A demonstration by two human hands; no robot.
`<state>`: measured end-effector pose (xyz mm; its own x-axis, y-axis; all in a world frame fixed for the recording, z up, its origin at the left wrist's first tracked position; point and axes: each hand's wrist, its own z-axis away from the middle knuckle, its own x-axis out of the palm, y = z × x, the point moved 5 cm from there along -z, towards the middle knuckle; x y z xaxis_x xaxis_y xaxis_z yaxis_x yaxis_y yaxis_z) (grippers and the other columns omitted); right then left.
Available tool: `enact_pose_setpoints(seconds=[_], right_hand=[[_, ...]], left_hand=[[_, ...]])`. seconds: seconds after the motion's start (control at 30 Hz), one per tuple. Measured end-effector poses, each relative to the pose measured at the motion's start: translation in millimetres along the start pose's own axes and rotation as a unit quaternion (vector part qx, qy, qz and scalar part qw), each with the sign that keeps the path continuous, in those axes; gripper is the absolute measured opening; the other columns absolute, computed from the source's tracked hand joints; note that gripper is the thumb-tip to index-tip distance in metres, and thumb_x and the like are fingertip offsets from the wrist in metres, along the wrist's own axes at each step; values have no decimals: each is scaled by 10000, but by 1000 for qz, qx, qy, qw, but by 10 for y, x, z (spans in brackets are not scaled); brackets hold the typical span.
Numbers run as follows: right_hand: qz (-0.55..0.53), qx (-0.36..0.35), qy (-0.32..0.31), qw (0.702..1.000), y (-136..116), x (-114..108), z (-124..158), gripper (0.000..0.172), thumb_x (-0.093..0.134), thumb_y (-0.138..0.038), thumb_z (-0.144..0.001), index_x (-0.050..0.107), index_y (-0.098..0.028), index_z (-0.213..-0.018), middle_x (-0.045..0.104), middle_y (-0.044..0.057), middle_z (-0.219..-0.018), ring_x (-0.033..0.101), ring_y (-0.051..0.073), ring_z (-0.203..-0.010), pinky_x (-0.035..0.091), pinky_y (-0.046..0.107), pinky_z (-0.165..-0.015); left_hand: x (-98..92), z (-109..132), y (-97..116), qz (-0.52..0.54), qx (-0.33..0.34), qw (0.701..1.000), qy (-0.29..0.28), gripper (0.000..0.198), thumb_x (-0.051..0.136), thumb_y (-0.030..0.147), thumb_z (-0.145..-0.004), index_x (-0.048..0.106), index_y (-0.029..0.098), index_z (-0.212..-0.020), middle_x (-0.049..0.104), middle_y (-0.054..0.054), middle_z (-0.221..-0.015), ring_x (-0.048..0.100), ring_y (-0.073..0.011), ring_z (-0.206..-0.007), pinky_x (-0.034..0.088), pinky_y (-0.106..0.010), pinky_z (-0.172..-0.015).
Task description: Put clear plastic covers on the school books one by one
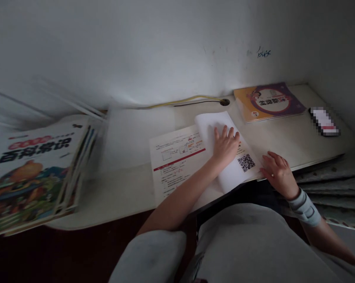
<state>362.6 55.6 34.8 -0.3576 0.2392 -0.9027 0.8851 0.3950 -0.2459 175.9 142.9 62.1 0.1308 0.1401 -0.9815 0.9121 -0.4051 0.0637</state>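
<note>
A printed paper booklet (pixel 177 165) with a red band and small diagrams lies open on the desk. Its white page (pixel 208 124) is folded over, partly covering the printed sheet with a QR code (pixel 246 162). My left hand (pixel 226 145) lies on the folded page, fingers spread, pressing from above. Just right of the QR code, at the desk's front edge, my right hand (pixel 279 173) rests with its fingers loosely apart and nothing in them. A light grey band wraps my right wrist.
An orange and purple book (pixel 270 101) lies at the back right, with a phone (pixel 324 122) beside it. A stack of magazines (pixel 39 169) stands on the left. A yellow cable (pixel 171 103) runs along the wall to a round desk hole (pixel 224 102).
</note>
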Motion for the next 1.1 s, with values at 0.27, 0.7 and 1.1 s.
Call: enact_pose_setpoints(seconds=[0.27,0.7,1.1], right_hand=[[-54,-25,17,998,-9,110,50,408,495,-357,-905,545,-140,-1247,591,181,-1244,514,291,-1218,458,478,-999],[-216,183,238,929,252,-163,277,414,526,-360,-883,436,-224,-1264,514,158,-1212,554,260,-1111,540,438,-829],[65,57,14,996,54,70,-121,374,588,-453,-843,615,-256,-1160,337,154,-1481,303,416,-1347,316,657,-994]], left_hand=[[-14,-34,61,-28,15,999,-20,276,387,237,-935,641,133,-962,624,-133,-972,561,-294,-949,418,-472,-833],[119,-151,91,-11,-4,1000,-18,309,351,140,-909,637,152,-1025,606,-156,-1075,513,-316,-1064,355,-535,-924],[-12,225,444,16,152,975,-158,526,502,542,-868,587,126,-1178,544,-196,-1308,446,-359,-1246,312,-578,-1011]])
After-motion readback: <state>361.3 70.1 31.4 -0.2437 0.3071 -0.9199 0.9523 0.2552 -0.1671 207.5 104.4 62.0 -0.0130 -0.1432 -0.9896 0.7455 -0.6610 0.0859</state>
